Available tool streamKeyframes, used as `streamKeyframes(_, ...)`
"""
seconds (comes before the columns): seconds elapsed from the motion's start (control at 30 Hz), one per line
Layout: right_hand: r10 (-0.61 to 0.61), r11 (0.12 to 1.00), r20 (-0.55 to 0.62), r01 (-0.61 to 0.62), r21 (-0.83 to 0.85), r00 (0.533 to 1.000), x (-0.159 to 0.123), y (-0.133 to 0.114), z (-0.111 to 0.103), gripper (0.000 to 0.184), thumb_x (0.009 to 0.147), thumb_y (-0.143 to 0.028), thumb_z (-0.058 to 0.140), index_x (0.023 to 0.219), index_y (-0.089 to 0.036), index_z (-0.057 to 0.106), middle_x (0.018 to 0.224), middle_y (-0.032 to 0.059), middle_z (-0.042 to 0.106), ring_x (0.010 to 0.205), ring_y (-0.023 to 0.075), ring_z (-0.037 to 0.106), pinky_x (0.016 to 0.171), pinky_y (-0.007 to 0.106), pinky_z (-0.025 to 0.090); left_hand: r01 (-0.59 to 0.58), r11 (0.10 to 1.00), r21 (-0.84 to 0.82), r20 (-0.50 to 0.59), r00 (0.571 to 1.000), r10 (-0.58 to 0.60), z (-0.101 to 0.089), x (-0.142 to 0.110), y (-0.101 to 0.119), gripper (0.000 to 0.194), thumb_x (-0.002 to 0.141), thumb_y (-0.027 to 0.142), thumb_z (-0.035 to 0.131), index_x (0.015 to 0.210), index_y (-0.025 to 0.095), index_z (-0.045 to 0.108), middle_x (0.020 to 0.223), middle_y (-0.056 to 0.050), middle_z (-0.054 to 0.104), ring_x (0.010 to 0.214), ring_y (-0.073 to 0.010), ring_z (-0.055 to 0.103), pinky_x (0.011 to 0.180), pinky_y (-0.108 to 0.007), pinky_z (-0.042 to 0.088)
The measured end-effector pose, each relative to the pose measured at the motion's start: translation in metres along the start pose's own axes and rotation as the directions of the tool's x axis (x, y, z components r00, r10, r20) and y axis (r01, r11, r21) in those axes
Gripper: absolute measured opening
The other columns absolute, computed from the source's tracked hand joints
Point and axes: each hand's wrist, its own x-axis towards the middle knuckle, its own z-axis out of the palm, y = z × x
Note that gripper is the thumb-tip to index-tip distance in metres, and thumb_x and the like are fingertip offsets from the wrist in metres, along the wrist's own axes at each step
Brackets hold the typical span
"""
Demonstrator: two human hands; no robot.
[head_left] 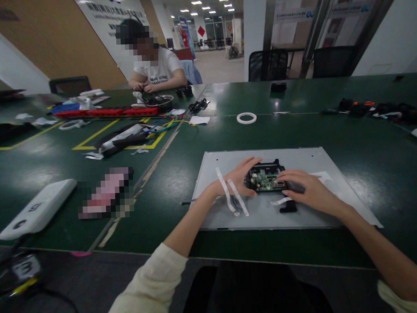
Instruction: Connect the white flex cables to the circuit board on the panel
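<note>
Green circuit board [262, 183] inside black plastic frame [264, 165] on flat grey rectangular panel [307, 161], left hand [239, 174] clasping frame's left edge, right hand [310, 189] over its right end, grip unclear, round bowl [167, 102] holding black items [155, 100].

Office workroom, green tables [296, 133], mesh chairs [267, 66]

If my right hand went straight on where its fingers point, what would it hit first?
Your right hand would likely meet the green circuit board first; whether they touch now is unclear.
</note>
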Motion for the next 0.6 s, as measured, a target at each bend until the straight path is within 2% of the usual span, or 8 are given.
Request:
streamKeyframes(0.13, 0.021, 1.0, -0.013, -0.021, 0.009, 1.0, 0.0016, 0.0013, 0.0014, 0.027, 0.083, -0.029, 0.057, 0.11, -0.025, 0.06, 0.115, 0.0017, 0.059, 0.112, 0.0174, 0.05, 0.1, 0.039, 0.039, -0.057, 0.998, -0.004, -0.022, 0.998, 0.057, 0.0027, 0.0016, -0.0062, 0.102, 0.06, 0.032, 0.074, 0.144, 0.016, 0.018, 0.149, -0.016, 0.019, 0.139, -0.0312, 0.014, 0.113, -0.049, 0.018)
streamKeyframes(0.33, 0.017, 1.0, -0.017, -0.017, 0.003, 1.0, 0.0018, 0.0057, 0.002, 0.027, 0.084, -0.03, 0.056, 0.109, -0.025, 0.061, 0.112, 0.0023, 0.061, 0.109, 0.0189, 0.053, 0.098, 0.041, 0.041, -0.019, 1.0, 0.004, -0.009, 1.0, 0.019, 0.0029, 0.0024, -0.0051, 0.102, 0.06, 0.033, 0.073, 0.144, 0.019, 0.018, 0.149, -0.016, 0.02, 0.139, -0.034, 0.015, 0.112, -0.054, 0.018)
streamKeyframes(0.6, 0.025, 0.999, -0.026, -0.026, -0.04, 0.999, -0.0058, -0.0027, -0.0051, 0.025, 0.088, -0.029, 0.051, 0.112, -0.025, 0.059, 0.116, 0.0015, 0.059, 0.111, 0.0169, 0.052, 0.098, 0.039, 0.042, -0.048, 0.999, 0.02, -0.035, 0.998, 0.048, 0.006, 0.0015, -0.0089, 0.099, 0.062, 0.035, 0.073, 0.143, 0.016, 0.021, 0.147, -0.016, 0.025, 0.139, -0.0318, 0.015, 0.113, -0.052, 0.017)
